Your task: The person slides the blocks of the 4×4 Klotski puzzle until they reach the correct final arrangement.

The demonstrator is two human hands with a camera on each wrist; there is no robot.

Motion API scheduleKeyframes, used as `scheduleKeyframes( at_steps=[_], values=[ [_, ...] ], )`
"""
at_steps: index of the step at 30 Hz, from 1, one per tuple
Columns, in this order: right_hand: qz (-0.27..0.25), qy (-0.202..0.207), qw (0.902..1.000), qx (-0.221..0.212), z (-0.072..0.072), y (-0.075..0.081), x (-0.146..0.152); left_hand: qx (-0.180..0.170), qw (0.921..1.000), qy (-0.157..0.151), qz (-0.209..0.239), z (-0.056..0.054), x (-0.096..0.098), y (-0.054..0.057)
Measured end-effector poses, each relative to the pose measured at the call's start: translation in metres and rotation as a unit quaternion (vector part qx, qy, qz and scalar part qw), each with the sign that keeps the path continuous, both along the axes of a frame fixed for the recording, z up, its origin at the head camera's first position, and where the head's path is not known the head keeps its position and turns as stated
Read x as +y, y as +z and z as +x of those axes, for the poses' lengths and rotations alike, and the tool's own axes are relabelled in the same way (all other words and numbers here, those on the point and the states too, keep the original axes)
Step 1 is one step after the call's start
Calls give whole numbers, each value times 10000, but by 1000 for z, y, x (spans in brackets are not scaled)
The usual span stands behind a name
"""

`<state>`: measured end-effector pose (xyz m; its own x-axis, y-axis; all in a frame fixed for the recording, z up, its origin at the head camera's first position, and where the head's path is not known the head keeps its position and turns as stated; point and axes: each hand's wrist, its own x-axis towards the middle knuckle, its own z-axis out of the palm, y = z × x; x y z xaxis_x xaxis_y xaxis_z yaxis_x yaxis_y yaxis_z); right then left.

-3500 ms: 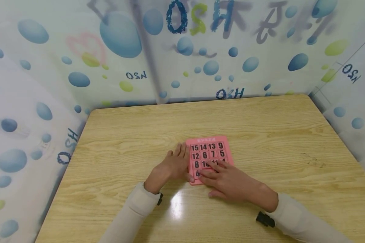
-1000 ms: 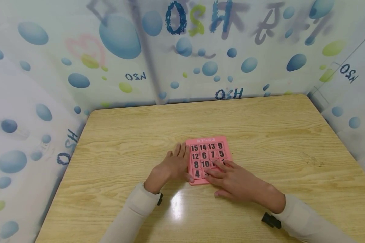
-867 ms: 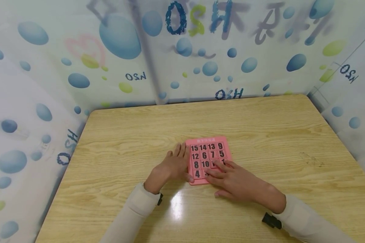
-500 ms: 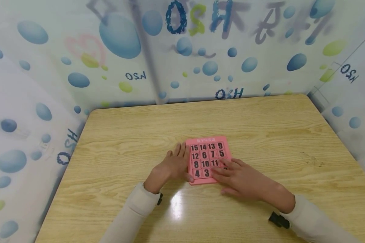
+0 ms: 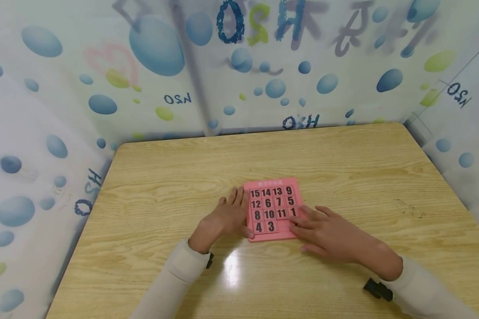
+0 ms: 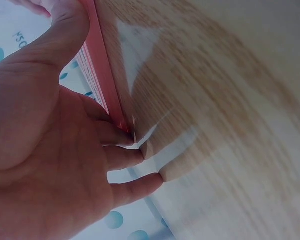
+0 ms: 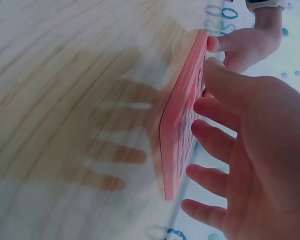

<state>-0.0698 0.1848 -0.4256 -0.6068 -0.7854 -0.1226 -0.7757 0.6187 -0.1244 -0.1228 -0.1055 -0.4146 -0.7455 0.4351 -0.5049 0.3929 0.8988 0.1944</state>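
Observation:
On the table in the head view lies a pink sliding number puzzle (image 5: 272, 237) with black-numbered tiles. Its top three rows read 15 14 13 9, 12 6 7 5 and 8 10 11 1. Tiles 4 and 3 (image 5: 271, 226) stand at the left of the bottom row, with a bare pink slot beside the 3. My right hand (image 5: 330, 234) covers the bottom right corner, fingers extended over it, so what lies there is hidden. Along the left edge rests my left hand (image 5: 229, 216), fingers straight and thumb at the lower left corner. Its fingertips touch the table in the left wrist view.
A wood-grain table (image 5: 175, 177) surrounds the puzzle. Behind it and at both sides stand white walls (image 5: 207, 88) patterned with blue and green drops. Dark bands with small devices (image 5: 378, 290) sit at both wrists, below pale sleeves.
My right hand has slid rightward across the lower rows, uncovering tiles 10, 3, 11 and 1 and the bare slot. My left hand and the puzzle frame have stayed in place.

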Motion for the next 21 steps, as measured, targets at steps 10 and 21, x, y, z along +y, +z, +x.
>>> scheduleKeyframes(
  at_steps=[10, 21],
  values=[
    [36, 95, 9999, 89, -2, -1, 13, -13, 10000, 31, 10, 0, 0, -1],
    [-173, 238, 9993, 227, -1, -1, 10, 10, 10000, -5, -83, -1, 1, -2]
  ],
)
